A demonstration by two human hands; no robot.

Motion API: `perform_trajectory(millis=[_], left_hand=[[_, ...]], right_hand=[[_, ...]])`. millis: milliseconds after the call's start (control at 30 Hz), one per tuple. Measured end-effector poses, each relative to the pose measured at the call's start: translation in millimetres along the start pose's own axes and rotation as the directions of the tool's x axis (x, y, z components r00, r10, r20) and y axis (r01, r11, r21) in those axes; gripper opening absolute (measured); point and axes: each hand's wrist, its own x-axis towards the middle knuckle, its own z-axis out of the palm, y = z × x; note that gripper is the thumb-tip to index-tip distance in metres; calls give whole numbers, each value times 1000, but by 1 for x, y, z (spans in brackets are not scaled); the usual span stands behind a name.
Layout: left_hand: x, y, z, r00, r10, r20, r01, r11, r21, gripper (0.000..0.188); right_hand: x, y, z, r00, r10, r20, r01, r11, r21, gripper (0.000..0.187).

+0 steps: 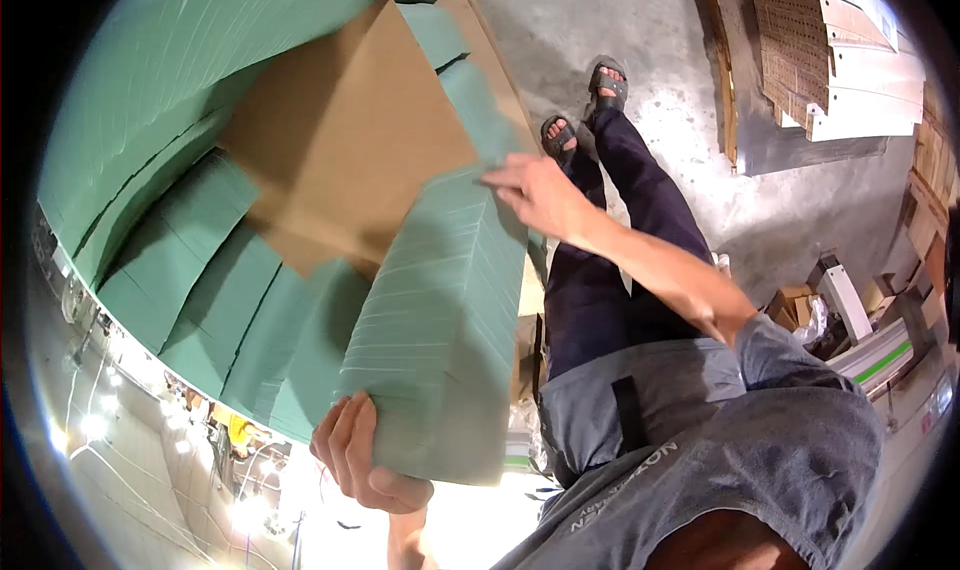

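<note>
At the middle of the view, a thick stack of green sheets (440, 320) is gripped at its near end by the left hand (360, 455), while its far top edge is pinched by the right hand (535, 192), beside larger green stacks (160, 120) and a brown cardboard sheet (340, 130).

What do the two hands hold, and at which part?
Both grip one stack of green sheets: the left hand at its near bottom edge, the right hand at its far top corner.

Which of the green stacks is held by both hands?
The green stack nearest the body: the left hand grips its lower end, the right hand its upper end.
</note>
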Motion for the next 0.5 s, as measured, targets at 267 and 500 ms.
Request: perform_trajectory(millis=[267, 500], left_hand=[[-2, 1, -3, 999, -35, 27, 36, 999, -16, 64], [2, 6, 1, 1000, -9, 5, 9, 1000, -23, 63]], right_hand=[[-62, -73, 0, 992, -106, -73, 128, 882, 455, 30], [2, 75, 42, 838, 473, -272, -316, 826, 466, 30]])
